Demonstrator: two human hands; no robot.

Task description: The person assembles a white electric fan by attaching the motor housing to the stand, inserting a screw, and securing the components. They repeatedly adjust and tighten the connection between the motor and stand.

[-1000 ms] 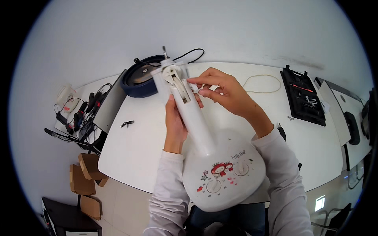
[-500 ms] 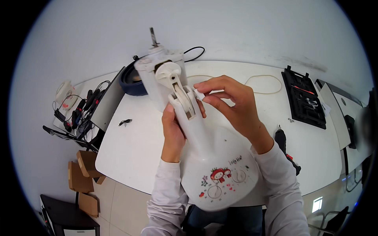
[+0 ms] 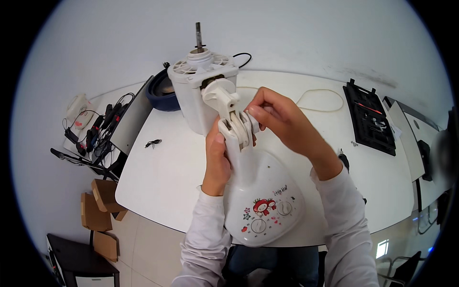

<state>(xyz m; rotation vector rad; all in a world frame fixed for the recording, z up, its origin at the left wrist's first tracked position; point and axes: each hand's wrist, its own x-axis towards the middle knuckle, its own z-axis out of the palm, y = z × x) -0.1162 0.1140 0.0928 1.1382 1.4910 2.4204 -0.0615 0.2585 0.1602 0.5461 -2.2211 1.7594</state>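
Observation:
A white electric fan (image 3: 244, 165) without blades or grille lies with its cartoon-printed base (image 3: 267, 229) toward me. Its motor housing (image 3: 191, 105) is at the far end, with a bare metal shaft (image 3: 198, 36) sticking up. My left hand (image 3: 217, 165) wraps around the neck from the left, just below the tilt joint (image 3: 234, 122). On the joint's right side, the curled fingers of my right hand (image 3: 282, 122) pinch a small white plastic piece (image 3: 252, 120), partly hidden by those fingers.
A black tool case (image 3: 370, 119) sits open at the right, with a power screwdriver (image 3: 345, 162) and small screws (image 3: 354, 143) nearer me. A blue round part (image 3: 162, 95) stands behind the fan. At the left are a short black cable (image 3: 153, 143) and cluttered tools (image 3: 107, 124).
The motor housing has tipped more upright and shifted right, and the base has swung slightly left. My right hand has brought the white piece against the joint's side; the left still grips the neck.

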